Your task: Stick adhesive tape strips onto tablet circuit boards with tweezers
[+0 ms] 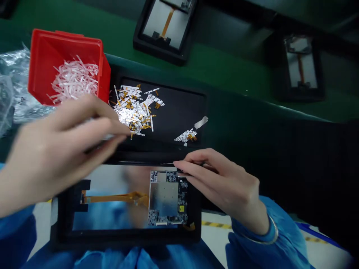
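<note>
In the head view, holds the left hand (56, 149) at the near edge of a heap of white-and-amber strips (131, 112), at the left end of a black tray (179, 101). Shows thumb and fingertips close together there, right by one strip — too blurred to say whether pinching it or merely beside it; cannot tell.

Grips tweezers (185, 175) in the right hand (221, 179), between thumb and fingers, pointing leftward with prongs apart. Sets them at the upper right corner of a circuit board (164, 198), on a shiny panel (106, 216) in a black frame (126, 237), nearest the body. Runs the panel's long axis left to right, with an amber ribbon cable (112, 198) along it and the board at the right end, so nearer the right hand.

Turns chiefly on this: places a small batch of strips (185, 135) just beyond the right fingertips, slanting up to the right, beside a pale scrap (201, 122) — far closer to the right hand than to the left.

Adds, behind the left hand, a red bin (106, 80) of white shreds (77, 80) and, at its left, clear plastic wrap (25, 93).
</note>
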Tool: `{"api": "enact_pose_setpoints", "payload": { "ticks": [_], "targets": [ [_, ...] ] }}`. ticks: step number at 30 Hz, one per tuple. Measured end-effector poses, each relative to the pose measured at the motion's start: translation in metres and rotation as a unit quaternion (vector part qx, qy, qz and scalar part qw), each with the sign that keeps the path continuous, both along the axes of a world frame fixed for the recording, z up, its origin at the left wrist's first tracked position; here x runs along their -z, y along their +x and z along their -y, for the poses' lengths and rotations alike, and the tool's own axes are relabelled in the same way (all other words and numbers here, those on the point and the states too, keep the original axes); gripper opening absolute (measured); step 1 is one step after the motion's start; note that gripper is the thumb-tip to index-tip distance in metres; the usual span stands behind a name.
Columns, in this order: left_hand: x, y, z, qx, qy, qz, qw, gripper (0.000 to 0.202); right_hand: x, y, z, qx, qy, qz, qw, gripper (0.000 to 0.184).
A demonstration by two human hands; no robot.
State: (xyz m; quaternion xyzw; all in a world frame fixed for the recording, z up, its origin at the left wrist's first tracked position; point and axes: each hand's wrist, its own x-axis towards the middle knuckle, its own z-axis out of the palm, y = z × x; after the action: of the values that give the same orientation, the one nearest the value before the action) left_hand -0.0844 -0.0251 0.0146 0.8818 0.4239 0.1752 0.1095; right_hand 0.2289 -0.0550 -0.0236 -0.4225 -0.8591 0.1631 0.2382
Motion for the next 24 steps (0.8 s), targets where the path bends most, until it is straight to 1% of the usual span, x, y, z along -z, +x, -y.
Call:
{"api": "enact_pose_setpoints", "payload": {
  "ticks": [2,3,5,7,9,13,16,18,20,21,22,24],
  "targets": [
    [0.005,0.020,0.000,0.069,-0.018,0.025,0.997,0.015,-0.003,0.000,0.000,0.014,-0.036,0.018,0.999,0.022],
    [0.009,0.027,0.000,0.098,-0.036,0.042,0.994,0.016,-0.004,0.000,0.000,0.005,-0.052,0.027,0.998,0.022],
    [0.016,0.035,-0.001,0.127,-0.069,0.067,0.987,0.024,-0.007,0.001,-0.001,-0.024,-0.073,0.040,0.996,0.021],
    [0.021,0.036,-0.001,0.142,-0.084,0.066,0.984,0.030,-0.011,0.002,-0.003,-0.048,-0.069,0.048,0.995,0.022],
    [0.023,0.035,-0.001,0.156,-0.089,0.053,0.982,0.033,-0.016,0.002,-0.004,-0.053,-0.064,0.058,0.995,0.024],
    [0.022,0.034,-0.001,0.179,-0.090,0.042,0.979,0.034,-0.030,0.001,-0.010,-0.052,-0.100,0.112,0.987,0.031],
    [0.019,0.036,-0.002,0.173,-0.108,0.046,0.978,0.032,-0.032,0.002,-0.016,-0.077,-0.116,0.134,0.981,0.035],
    [0.018,0.039,-0.004,0.160,-0.130,0.051,0.977,0.029,-0.030,0.005,-0.019,-0.091,-0.137,0.103,0.981,0.033],
    [0.018,0.045,-0.006,0.149,-0.142,0.055,0.977,0.025,-0.028,0.008,-0.022,-0.099,-0.178,0.038,0.978,0.030],
    [0.018,0.048,-0.008,0.146,-0.136,0.057,0.978,0.024,-0.028,0.010,-0.022,-0.096,-0.201,0.004,0.975,0.029],
    [0.018,0.052,-0.009,0.143,-0.128,0.057,0.980,0.024,-0.030,0.013,-0.023,-0.083,-0.221,-0.024,0.972,0.028],
    [0.019,0.058,-0.010,0.145,-0.112,0.051,0.982,0.025,-0.036,0.020,-0.022,-0.035,-0.233,-0.069,0.970,0.025]
  ]
}}
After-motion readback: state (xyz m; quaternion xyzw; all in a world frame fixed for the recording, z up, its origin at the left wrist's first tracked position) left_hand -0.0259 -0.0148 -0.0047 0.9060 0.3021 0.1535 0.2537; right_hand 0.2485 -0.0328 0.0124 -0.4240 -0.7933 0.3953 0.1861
